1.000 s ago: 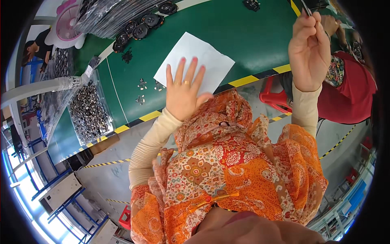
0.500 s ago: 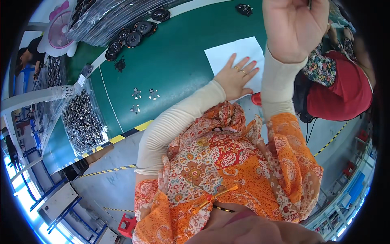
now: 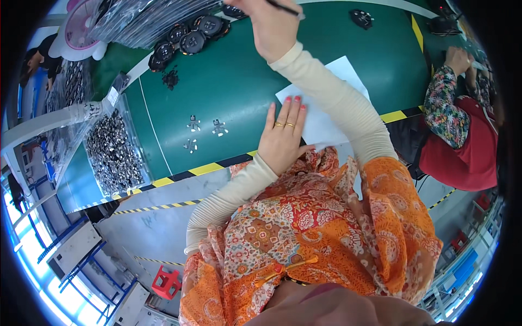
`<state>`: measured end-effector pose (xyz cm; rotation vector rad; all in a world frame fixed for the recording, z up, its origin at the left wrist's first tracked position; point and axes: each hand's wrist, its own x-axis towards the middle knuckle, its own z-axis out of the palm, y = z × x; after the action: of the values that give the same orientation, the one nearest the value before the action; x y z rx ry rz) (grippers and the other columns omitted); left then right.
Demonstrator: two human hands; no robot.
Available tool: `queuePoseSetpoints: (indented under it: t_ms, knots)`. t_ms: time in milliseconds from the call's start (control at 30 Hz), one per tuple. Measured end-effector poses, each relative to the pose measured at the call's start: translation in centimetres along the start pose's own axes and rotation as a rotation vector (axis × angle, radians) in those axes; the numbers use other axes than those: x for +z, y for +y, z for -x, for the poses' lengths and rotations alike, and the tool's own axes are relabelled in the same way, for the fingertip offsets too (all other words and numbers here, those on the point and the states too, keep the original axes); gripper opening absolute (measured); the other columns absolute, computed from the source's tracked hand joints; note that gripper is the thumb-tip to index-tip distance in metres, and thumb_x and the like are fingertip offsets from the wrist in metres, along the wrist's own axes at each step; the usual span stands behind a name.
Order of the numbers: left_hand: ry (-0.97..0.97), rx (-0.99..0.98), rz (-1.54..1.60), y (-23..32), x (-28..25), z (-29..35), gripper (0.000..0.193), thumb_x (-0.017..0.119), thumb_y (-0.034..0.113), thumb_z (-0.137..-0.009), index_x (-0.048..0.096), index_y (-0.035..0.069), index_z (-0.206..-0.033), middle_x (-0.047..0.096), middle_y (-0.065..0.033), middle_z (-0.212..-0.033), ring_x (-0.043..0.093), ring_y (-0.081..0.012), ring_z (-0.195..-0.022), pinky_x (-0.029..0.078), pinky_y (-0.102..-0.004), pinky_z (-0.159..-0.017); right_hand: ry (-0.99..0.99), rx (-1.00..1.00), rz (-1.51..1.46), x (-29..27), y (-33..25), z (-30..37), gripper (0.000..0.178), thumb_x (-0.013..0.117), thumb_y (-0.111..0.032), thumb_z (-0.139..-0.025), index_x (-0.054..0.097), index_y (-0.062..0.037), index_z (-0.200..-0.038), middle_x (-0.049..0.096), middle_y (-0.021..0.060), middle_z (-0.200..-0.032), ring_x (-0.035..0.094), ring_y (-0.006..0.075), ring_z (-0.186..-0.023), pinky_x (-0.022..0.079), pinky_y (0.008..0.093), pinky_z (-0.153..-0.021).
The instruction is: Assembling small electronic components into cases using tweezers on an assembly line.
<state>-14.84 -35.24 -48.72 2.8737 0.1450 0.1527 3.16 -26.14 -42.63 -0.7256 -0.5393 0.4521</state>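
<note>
A blank white sheet of paper (image 3: pixel 324 120) lies on the green tabletop in front of me. My left hand (image 3: pixel 280 142) rests flat at its left edge, fingers stretched out and slightly apart, with rings on one finger. Across the sheet reaches my right forearm. My right hand (image 3: pixel 276 31) is at the upper edge of the view, fingers closed around a slim dark pen-like stick (image 3: pixel 283 6) with a pale end. Part of that hand and of the stick is cut off. Several small black-and-silver parts (image 3: pixel 219 128) lie to the left of my left hand.
Round black parts (image 3: pixel 193 42) cluster at the far left beside plastic-wrapped bundles (image 3: pixel 147 22). A clear bag of small metallic parts (image 3: pixel 114 155) lies left, below a small black heap (image 3: pixel 170 79). Another round part (image 3: pixel 361 19) sits far right. A co-worker (image 3: pixel 457 136) sits at the right.
My right hand has swung left across the table, and the pen-like stick now shows in it. My left hand has slid to the sheet's left edge. The whole view has shifted slightly.
</note>
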Motion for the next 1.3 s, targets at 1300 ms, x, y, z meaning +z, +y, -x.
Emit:
queuePoseSetpoints:
  t_ms: [1300]
  knots:
    - [0.293, 0.253, 0.092, -0.6, -2.6, -2.4, 0.045, 0.069, 0.035, -0.085, 0.063, 0.011, -0.124, 0.050, -0.0121, -0.141, 0.041, -0.0320, -0.135, 0.029, -0.0558, -0.111, -0.063, -0.383, 0.131, -17.1, -11.8, 2.8, 0.021, 0.059, -0.002, -0.095, 0.065, 0.0054, -0.114, 0.068, 0.0151, -0.105, 0.069, 0.0280, -0.102, 0.055, 0.0368, -0.092]
